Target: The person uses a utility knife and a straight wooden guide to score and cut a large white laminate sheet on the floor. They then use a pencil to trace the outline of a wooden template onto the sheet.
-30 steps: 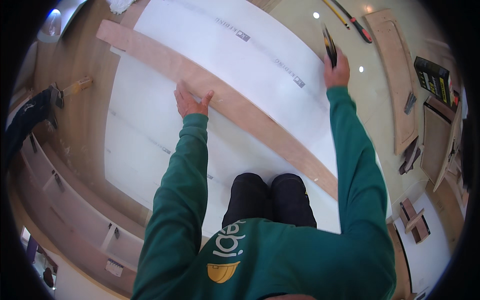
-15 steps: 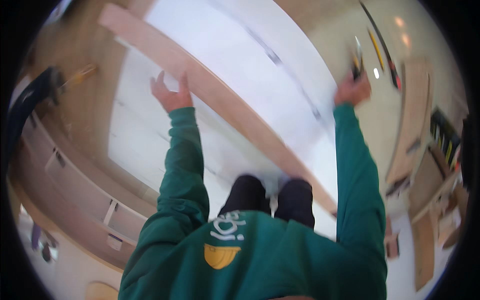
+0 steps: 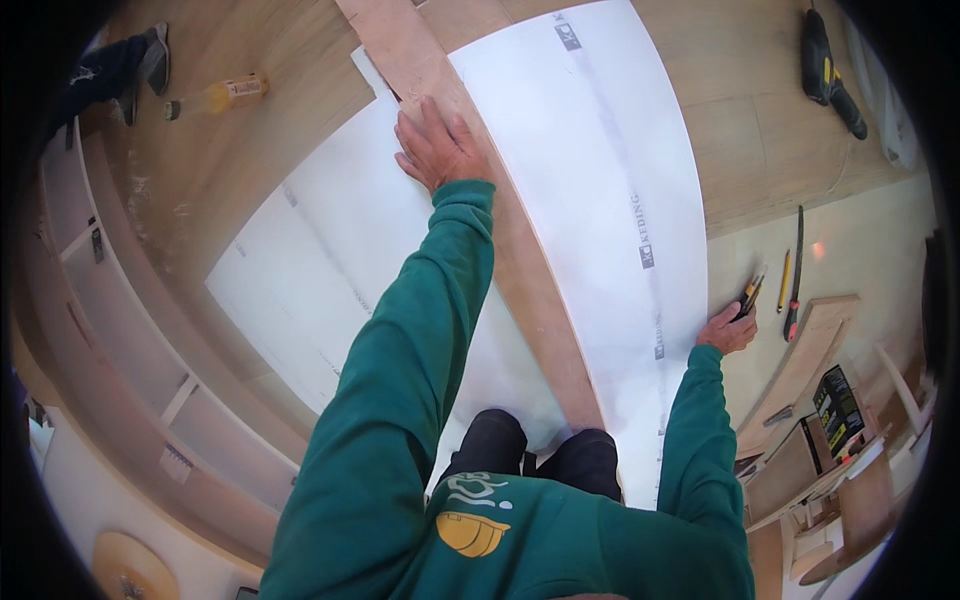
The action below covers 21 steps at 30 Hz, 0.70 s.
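A long, narrow wooden board (image 3: pixel 530 270) lies across a large white sheet (image 3: pixel 590 130) with faint printed marks. My left hand (image 3: pixel 438 150) rests on the board's upper part, fingers spread and palm down. At the sheet's right edge, my right hand (image 3: pixel 728 330) is closed around a slim black hand tool (image 3: pixel 749 292) with a lighter, pointed end; its exact kind is too small to tell. My knees are at the near end of the board.
Right of my right hand lie a yellow pencil (image 3: pixel 784 278) and a handsaw (image 3: pixel 796 290). A black-and-yellow power tool (image 3: pixel 824 75) is at the far right. Wood offcuts (image 3: pixel 800 370) lie near right. A bottle (image 3: pixel 228 95) and a person's shoe (image 3: pixel 155 60) are far left, above a shelved cabinet (image 3: pixel 130 300).
My left hand has come down from above the board's edge onto its face. The board now appears steeper in view, as my view has turned. My right hand still holds the black tool.
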Each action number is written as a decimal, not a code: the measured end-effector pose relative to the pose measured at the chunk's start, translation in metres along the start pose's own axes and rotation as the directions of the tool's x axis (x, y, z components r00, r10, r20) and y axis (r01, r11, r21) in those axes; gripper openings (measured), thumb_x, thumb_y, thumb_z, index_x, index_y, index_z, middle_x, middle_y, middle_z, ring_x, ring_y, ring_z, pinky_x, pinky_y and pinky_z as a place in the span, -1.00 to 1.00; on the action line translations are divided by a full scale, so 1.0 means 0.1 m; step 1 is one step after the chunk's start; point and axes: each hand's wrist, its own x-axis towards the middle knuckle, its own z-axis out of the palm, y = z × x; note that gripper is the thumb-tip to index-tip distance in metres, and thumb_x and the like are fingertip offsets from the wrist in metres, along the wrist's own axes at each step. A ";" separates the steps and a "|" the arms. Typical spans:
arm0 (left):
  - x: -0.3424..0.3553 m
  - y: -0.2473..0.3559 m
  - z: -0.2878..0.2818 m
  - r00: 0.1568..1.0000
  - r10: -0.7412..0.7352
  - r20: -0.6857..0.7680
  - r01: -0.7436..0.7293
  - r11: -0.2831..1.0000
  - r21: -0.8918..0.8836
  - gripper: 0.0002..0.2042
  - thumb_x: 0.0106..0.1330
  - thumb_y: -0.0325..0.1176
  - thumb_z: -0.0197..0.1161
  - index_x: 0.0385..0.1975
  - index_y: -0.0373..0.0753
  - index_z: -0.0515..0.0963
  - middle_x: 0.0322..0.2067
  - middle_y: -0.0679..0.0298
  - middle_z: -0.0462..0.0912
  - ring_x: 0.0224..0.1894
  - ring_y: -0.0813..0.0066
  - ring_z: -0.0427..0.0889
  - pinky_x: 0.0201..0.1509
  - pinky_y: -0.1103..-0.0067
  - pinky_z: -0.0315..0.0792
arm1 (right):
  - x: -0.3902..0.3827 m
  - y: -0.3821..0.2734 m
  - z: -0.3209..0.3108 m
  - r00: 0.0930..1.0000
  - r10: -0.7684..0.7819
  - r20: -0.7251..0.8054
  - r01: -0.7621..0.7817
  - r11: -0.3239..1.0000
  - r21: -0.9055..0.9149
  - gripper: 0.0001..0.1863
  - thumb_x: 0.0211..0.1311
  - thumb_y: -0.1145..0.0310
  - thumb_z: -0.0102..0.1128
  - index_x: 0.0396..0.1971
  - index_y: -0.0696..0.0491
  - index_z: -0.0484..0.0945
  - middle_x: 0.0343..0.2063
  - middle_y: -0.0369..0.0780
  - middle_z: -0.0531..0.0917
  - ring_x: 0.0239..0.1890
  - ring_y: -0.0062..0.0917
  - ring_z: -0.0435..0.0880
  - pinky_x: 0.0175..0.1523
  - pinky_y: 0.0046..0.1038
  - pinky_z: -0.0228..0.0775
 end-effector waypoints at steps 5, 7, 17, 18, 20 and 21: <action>0.02 0.02 -0.04 0.996 -0.053 0.069 0.057 0.996 -0.072 -0.52 0.40 -0.08 0.02 0.28 -0.08 0.34 0.38 -0.02 0.03 0.44 0.06 -0.02 0.43 0.00 -0.26 | 0.04 -1.05 -0.48 0.956 0.056 0.288 -0.252 0.661 0.707 -0.54 0.24 0.42 0.20 0.05 0.22 0.25 -0.20 -0.13 0.46 -0.16 -0.48 0.55 -0.15 -0.40 0.51; 0.01 -0.01 -0.05 0.998 -0.035 0.049 0.041 0.990 -0.134 -0.52 0.39 -0.07 0.04 0.26 -0.07 0.37 0.39 0.00 0.03 0.45 0.06 -0.02 0.44 0.01 -0.30 | -0.19 -1.77 -0.72 0.750 -0.404 0.523 -0.347 0.434 0.832 -0.52 0.26 0.41 0.16 0.09 0.19 0.19 -0.24 -0.17 0.48 -0.43 -0.55 0.59 -0.33 -0.48 0.51; 0.00 -0.10 -0.01 0.996 -0.050 0.067 0.063 0.977 -0.204 -0.52 0.36 -0.06 0.09 0.26 -0.03 0.39 0.40 0.00 0.07 0.45 0.06 0.01 0.43 0.00 -0.37 | -0.51 -4.34 -0.89 0.618 -0.664 0.421 0.228 0.664 0.712 -0.71 0.32 0.23 0.00 -0.24 0.19 0.38 -0.31 0.09 0.59 -0.22 0.06 0.57 -0.13 -0.04 0.39; 0.00 -0.11 0.00 0.999 -0.032 0.038 0.040 0.972 -0.231 -0.52 0.36 -0.06 0.09 0.26 -0.02 0.39 0.40 0.00 0.07 0.45 0.06 0.01 0.43 0.00 -0.37 | -0.50 -4.39 -0.91 0.602 -0.686 0.407 0.263 0.653 0.711 -0.70 0.33 0.22 -0.01 -0.24 0.20 0.38 -0.32 0.10 0.59 -0.23 0.06 0.58 -0.13 -0.04 0.39; 0.00 -0.13 0.01 0.997 -0.055 0.057 0.068 0.965 -0.253 -0.52 0.36 -0.07 0.10 0.26 -0.01 0.39 0.40 0.00 0.07 0.45 0.07 0.01 0.42 -0.01 -0.37 | -0.49 -4.44 -0.93 0.547 -0.719 0.428 0.317 0.652 0.689 -0.68 0.33 0.19 -0.03 -0.25 0.21 0.38 -0.32 0.11 0.59 -0.24 0.06 0.58 -0.13 -0.03 0.40; -0.01 -0.13 0.01 0.998 -0.041 0.038 0.049 0.966 -0.254 -0.53 0.36 -0.07 0.09 0.26 -0.01 0.39 0.40 0.00 0.07 0.45 0.07 0.01 0.42 -0.01 -0.38 | -0.48 -4.46 -0.94 0.539 -0.720 0.437 0.325 0.656 0.681 -0.69 0.33 0.21 -0.02 -0.24 0.20 0.38 -0.30 0.09 0.59 -0.22 0.04 0.59 -0.11 -0.04 0.41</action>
